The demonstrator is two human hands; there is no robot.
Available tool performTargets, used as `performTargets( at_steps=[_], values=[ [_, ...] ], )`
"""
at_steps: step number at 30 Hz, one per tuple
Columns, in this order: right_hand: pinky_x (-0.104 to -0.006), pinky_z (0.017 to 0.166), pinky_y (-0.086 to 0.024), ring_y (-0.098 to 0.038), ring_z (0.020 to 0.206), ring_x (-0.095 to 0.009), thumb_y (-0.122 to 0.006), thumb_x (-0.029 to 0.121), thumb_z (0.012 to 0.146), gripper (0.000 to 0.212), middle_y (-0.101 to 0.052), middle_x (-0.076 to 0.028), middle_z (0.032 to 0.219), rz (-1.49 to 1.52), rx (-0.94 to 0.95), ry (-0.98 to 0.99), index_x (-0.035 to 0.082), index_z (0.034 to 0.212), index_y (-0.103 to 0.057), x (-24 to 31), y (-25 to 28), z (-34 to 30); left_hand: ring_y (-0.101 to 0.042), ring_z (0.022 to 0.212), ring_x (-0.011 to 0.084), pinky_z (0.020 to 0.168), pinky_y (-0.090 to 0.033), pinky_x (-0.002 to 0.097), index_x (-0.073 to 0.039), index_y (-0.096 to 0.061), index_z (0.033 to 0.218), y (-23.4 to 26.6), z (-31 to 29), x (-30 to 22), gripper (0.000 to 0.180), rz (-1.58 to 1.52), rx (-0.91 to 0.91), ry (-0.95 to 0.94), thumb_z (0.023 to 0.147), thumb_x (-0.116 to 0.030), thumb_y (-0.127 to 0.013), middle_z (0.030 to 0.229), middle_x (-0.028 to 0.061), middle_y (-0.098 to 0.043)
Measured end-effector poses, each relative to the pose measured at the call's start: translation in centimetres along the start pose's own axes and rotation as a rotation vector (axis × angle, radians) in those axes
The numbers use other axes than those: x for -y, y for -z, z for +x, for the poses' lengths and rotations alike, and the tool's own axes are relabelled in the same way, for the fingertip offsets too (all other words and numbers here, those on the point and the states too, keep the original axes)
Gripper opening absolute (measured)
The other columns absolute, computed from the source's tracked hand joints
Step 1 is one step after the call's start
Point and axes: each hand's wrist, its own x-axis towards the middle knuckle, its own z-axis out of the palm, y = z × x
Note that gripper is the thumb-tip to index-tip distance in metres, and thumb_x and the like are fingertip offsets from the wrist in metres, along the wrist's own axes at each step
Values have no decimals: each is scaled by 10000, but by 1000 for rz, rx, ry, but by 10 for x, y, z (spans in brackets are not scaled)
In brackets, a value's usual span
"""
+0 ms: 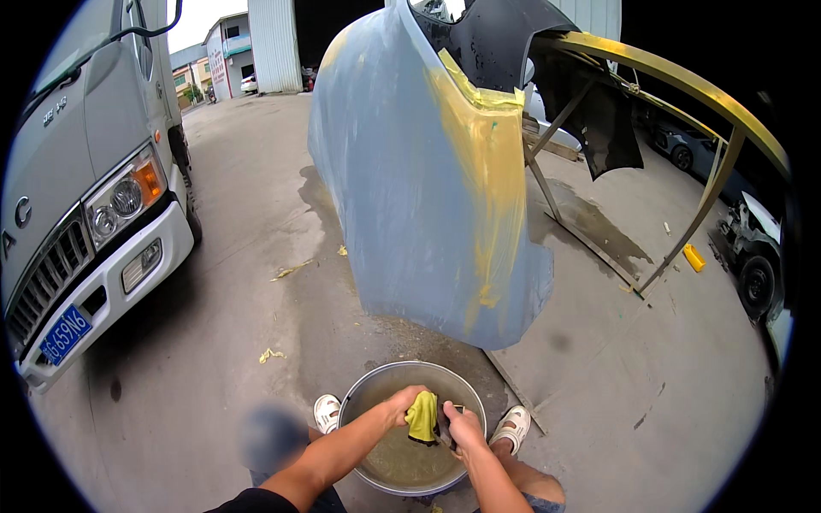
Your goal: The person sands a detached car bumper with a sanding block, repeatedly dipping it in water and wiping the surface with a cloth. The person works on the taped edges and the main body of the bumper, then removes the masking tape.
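Observation:
Over a round metal basin point(351, 392) of cloudy water, my two hands are close together. My left hand point(405, 402) is closed on a yellow-green cloth point(422, 416) with a dark edge, which hangs down from the fingers. Just right of it, my right hand point(464, 427) is closed around a small dark flat piece, mostly covered by the fingers, so its kind is unclear. Beyond the basin stands a large grey-blue car body panel point(410, 197) with yellowish patches and yellow tape point(492, 98) along its upper edge. Neither hand touches the panel.
A metal stand point(684, 77) with a yellow top rail carries the panel, its legs spreading right. At left a white truck point(111, 197) is parked. Tape scraps point(272, 354) lie on the concrete, and a yellow item point(694, 257) lies right. My feet in white clogs point(511, 427) flank the basin.

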Motion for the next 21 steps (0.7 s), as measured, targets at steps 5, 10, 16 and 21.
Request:
performTargets(
  at_steps=[5, 10, 16, 21],
  values=[
    [-352, 745, -584, -694, 863, -197, -603, 186, 1000, 282, -692, -111, 1042, 115, 120, 51, -26, 1186, -596, 28, -9, -30, -692, 901, 175, 797, -581, 364, -92, -655, 1152, 64, 76, 79, 360, 739, 82, 89, 982, -403, -586, 1097, 65, -712],
    [-320, 819, -543, -653, 946, -174, -684, 66, 907, 252, -678, -59, 1106, 220, 110, 166, 9, 1150, -648, 43, 22, -51, -600, 1087, 185, 947, -437, 323, -88, -686, 1090, 18, -88, 32, 351, 883, 351, 168, 900, -374, -612, 1094, 46, -692],
    [-342, 771, -588, -703, 826, -186, -712, -32, 832, 249, -714, -90, 945, 298, 42, 324, -19, 1074, -654, 65, 23, -58, -605, 1067, 374, 922, -460, 457, -46, -668, 1037, 33, -120, 78, 296, 1521, 232, -465, 819, -240, -613, 1083, 188, -663],
    [-351, 686, -586, -706, 763, -197, -706, -12, 844, 184, -721, -104, 923, 266, 54, 315, -26, 1025, -669, 68, 20, -48, -601, 1120, 175, 836, -526, 338, -113, -587, 1283, 22, -89, 42, 453, 1223, 201, 101, 855, -252, -635, 1188, 30, -641]
  ],
)
